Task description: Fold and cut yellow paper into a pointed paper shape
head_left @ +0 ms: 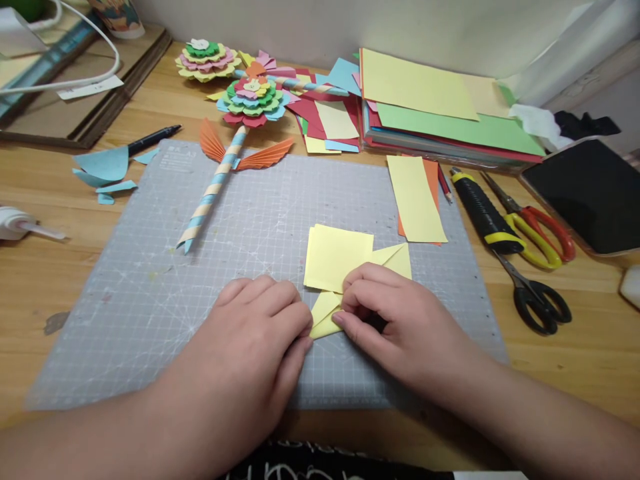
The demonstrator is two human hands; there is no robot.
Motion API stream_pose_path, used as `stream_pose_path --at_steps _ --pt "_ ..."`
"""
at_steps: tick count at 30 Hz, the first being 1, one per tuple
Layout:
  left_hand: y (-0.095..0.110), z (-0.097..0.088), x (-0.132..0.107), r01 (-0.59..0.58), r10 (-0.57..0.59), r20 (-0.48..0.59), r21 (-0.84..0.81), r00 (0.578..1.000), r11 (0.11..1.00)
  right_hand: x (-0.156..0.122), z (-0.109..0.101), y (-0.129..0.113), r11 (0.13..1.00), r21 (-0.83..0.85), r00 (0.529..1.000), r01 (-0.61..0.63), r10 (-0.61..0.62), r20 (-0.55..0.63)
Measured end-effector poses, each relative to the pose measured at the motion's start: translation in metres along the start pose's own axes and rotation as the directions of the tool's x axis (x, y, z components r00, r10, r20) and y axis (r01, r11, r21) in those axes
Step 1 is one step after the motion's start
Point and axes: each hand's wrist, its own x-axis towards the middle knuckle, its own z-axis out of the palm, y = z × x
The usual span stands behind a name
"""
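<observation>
A folded piece of yellow paper (327,321) lies on the grey cutting mat (165,220) between my hands. My left hand (263,333) has its fingers closed and pinches the left corner of this paper. Thumb and forefinger of my right hand (390,313) are pressed together on its right part, partly hiding it. Just beyond sits a small stack of yellow paper squares (340,257). A second folded yellow piece (397,259) shows behind my right hand, with a crease running to its corner.
A paper flower (253,100) on a striped stem stands out at the mat's back. Coloured paper sheets (420,83) are piled behind. To the right lie a cutter (483,207), red-and-yellow scissors (543,233), black scissors (540,303) and a dark tablet (590,193). Blue scraps (103,167) lie left.
</observation>
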Motion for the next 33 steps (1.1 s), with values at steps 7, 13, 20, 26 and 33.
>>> stream_pose_path --at_steps 7,13,20,26,33 --pt "-0.0045 0.0002 0.0034 0.032 -0.032 0.005 -0.076 0.999 0.997 0.0013 0.0013 0.0015 1.000 0.001 1.000 0.012 -0.012 -0.003" --pt "-0.0062 -0.0006 0.0038 0.007 -0.006 0.010 -0.067 1.000 0.998 -0.0004 -0.0014 -0.0001 0.999 0.034 1.000 0.014 -0.015 0.005" --pt "-0.0084 -0.0018 -0.0005 -0.100 0.100 -0.020 0.033 0.995 0.994 0.0008 -0.0035 -0.0001 0.998 0.057 0.999 -0.039 0.039 0.006" --pt "-0.0086 -0.0058 -0.0021 -0.217 0.221 -0.015 0.131 0.975 0.967 0.0006 -0.0030 -0.0001 0.996 0.080 0.999 -0.049 0.049 0.007" --pt "-0.0048 -0.0071 -0.0016 -0.319 0.318 0.050 0.287 0.947 0.903 0.0010 -0.0031 -0.0001 0.995 0.084 0.999 -0.046 0.045 0.009"
